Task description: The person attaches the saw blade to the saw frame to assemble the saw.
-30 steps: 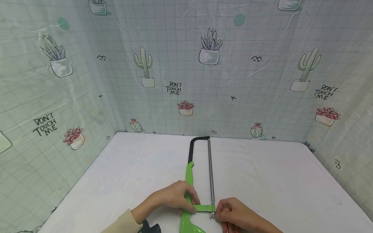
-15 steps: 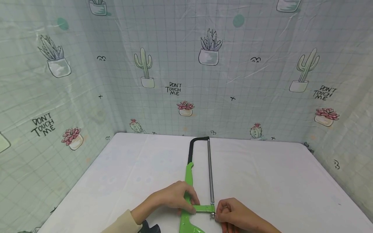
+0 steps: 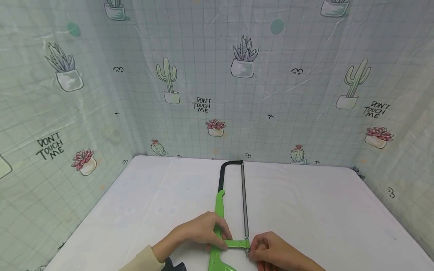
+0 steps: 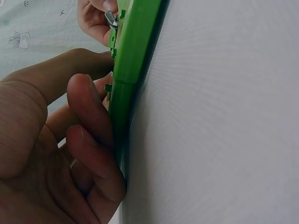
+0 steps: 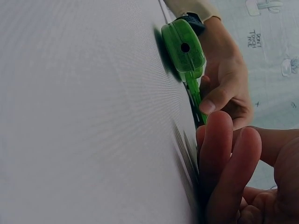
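Find green hacksaw [image 3: 219,203] lying flat on table, mid-view toward near edge: handle toward person, black front frame [image 3: 222,178] pointing away. Follow metal blade [image 3: 245,203] down R side, approx. parallel to frame, to green bracket [image 3: 237,244]. Just past bracket's outer end, spot wing nut [image 4: 110,18], small & partly hidden by fingers.

Prob. adjusting blade tension at wing nut; can't tell tighten vs. loosen. With right hand [image 3: 272,251], pinching wing nut betw. thumb & fingertip. Turn in short twists, re-grip after each, go easy on sideways pull to avoid cocking threads. With left hand [image 3: 207,229], gripping frame next to bracket, thumb at joint. Press down there vs. table to stop any rocking; don't crowd blade.

Check blade for straightness btw. turns, plus seating at both ends, incl. far tip; too small to verify from here. Mind teeth too; can't make out which edge.

Further out: white table [image 3: 305,203] underneath, beige sleeve [image 3: 145,259] on L, dark obj. [image 3: 173,265] beside sleeve (can't ID), cactus-print cloth [image 3: 251,98] behind.
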`<state>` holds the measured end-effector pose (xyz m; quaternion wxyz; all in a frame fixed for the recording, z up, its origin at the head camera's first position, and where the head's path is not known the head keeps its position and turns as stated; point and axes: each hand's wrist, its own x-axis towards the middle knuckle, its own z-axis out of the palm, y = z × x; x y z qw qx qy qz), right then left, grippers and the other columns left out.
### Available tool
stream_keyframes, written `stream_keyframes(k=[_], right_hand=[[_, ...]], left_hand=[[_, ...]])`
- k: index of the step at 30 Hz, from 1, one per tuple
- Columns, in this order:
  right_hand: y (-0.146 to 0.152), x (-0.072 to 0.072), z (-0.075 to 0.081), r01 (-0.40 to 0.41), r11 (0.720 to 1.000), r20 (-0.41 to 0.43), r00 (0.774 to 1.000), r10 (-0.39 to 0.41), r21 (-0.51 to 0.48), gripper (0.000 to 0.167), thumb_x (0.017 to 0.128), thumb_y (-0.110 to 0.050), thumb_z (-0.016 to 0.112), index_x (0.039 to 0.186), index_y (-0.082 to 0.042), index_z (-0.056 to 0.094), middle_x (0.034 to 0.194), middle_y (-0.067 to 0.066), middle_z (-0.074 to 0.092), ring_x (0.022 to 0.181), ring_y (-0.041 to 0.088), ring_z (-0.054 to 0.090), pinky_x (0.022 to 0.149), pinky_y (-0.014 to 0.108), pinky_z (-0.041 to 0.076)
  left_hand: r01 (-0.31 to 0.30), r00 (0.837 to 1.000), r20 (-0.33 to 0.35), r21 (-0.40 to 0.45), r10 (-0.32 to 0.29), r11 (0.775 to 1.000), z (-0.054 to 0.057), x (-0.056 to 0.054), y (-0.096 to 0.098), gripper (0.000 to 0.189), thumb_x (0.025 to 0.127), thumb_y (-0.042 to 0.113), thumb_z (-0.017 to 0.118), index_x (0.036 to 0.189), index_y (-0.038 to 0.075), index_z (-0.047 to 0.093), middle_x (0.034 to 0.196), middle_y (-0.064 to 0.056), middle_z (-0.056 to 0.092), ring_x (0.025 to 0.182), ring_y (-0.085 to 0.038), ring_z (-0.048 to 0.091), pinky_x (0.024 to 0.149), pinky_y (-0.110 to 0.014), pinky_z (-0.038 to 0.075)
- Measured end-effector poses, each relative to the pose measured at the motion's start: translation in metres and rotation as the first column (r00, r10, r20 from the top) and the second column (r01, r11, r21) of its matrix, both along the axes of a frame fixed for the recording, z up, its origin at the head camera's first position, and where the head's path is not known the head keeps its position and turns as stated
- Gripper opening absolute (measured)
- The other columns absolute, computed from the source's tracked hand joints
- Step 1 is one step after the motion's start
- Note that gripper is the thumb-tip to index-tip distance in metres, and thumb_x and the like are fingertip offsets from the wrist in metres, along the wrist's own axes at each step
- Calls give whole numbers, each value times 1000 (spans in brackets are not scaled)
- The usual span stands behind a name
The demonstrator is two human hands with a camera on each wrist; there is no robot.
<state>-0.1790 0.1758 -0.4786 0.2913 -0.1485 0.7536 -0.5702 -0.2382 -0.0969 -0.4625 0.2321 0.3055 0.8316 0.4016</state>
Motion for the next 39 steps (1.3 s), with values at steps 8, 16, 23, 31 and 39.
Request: stream_keyframes(k=[8,16,23,31,39], right_hand=[[-2,0,0,18,999,-4,1000,-18,37,22,94,-27,69,89,-5,68,60,-1,64,44,3,48,41,16,37],[-2,-2,-2,25,998,-2,1000,-25,49,24,95,-28,68,90,-5,68,60,-1,64,45,3,48,42,16,38],[-3,0,3,21,998,-10,1000,-21,55,23,94,-28,68,89,-5,68,60,-2,64,44,3,48,41,16,37],[-4,0,4,15,998,-17,1000,-14,57,20,93,-25,67,90,-6,68,61,-2,64,44,2,48,40,15,37],[-2,-1,2,15,999,-11,1000,-15,45,17,91,-19,62,90,-4,68,61,-2,64,47,4,49,43,16,39]], left_hand=[[-3,1000,12,2,3,1000,1,1,0,18,75,14,87,89,23,80,77,13,69,43,-2,53,43,-20,49],[-5,1000,5,2,5,1000,1,2,-1,18,75,14,87,89,23,80,76,13,69,42,-1,53,43,-20,50],[-5,1000,2,2,5,1000,0,2,-1,17,75,14,86,89,23,80,77,13,69,43,-2,54,43,-21,50],[-6,1000,-5,-2,6,1000,-1,0,-2,18,75,16,87,89,24,80,78,13,69,43,-2,54,44,-21,50],[2,1000,-13,0,-2,1000,-1,-1,0,17,75,17,87,90,24,81,79,14,70,45,-1,54,45,-20,50]])
